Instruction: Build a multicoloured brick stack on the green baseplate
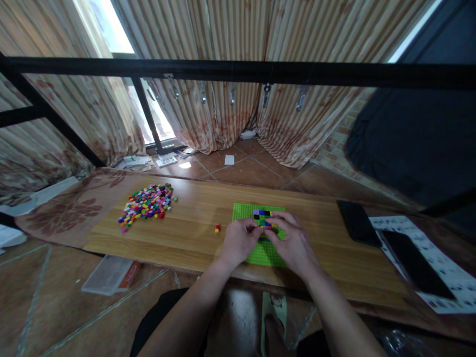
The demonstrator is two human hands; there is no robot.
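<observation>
No words, brands or numbers can be read. A white sheet (442, 258) at the right of the tabletop (197, 208) bears rows of dark print, too blurred to make out; a booklet (166, 161) on the floor (256, 171) shows marks equally illegible.

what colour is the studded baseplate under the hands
The studded baseplate is bright green, seen best in the head view.

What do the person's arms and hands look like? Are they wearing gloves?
No gloves! The left hand and right hand are bare, with ordinary human fingers. The forearms are bare too, with no sleeves, watch or bracelet showing. Any tiny markings are too small to tell.
</observation>
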